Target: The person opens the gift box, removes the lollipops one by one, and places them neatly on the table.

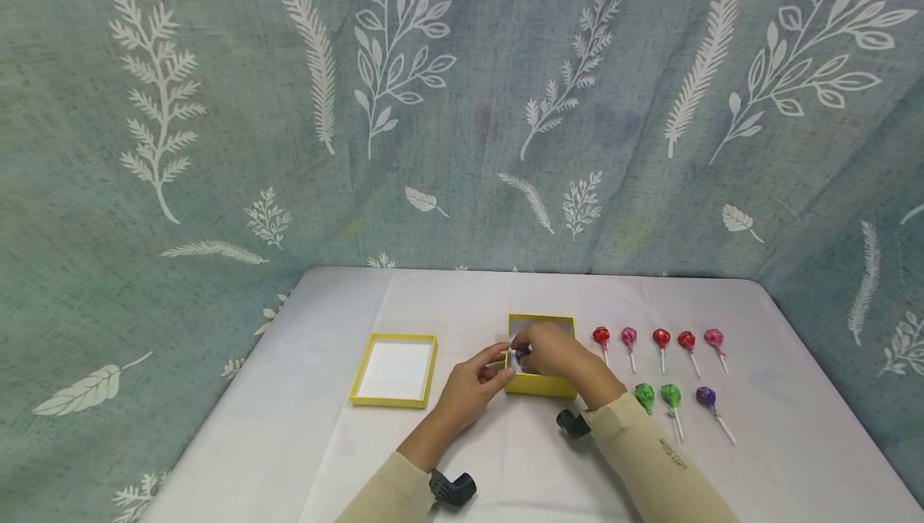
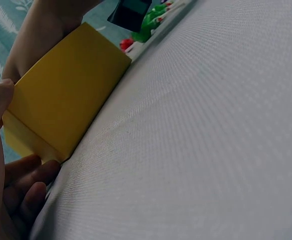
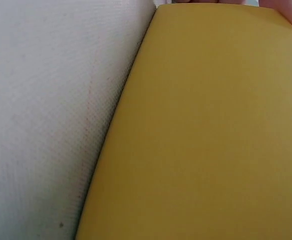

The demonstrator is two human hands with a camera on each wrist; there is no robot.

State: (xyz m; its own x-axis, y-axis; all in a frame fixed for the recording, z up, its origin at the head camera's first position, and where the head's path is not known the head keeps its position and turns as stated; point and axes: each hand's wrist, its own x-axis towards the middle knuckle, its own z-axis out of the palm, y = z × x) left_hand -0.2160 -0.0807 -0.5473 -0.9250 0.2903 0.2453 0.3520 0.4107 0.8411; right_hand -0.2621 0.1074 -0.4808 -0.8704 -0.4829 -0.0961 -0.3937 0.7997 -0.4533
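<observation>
A yellow open box [image 1: 540,385] with a pale inside stands on the white table. My left hand [image 1: 464,389] holds it by its left side, the thumb at the near left corner and the fingers along the side wall. In the left wrist view, the thumb lies at the top edge of the yellow box [image 2: 68,90], the fingers low beside it. My right hand [image 1: 552,349] reaches down into the box from the right, its fingers curled round a purple-wrapped lollipop [image 1: 521,354]. Much of that lollipop is hidden by the fingers. The box's front wall [image 3: 201,125] fills most of the right wrist view.
A shallow yellow-rimmed lid [image 1: 395,403] lies left of the box, white inside up. Right of the box, red lollipops [image 1: 661,338] and pink lollipops [image 1: 714,338] form a back row. Nearer lie green lollipops [image 1: 670,395], partly beside the right sleeve, and a purple lollipop [image 1: 706,397].
</observation>
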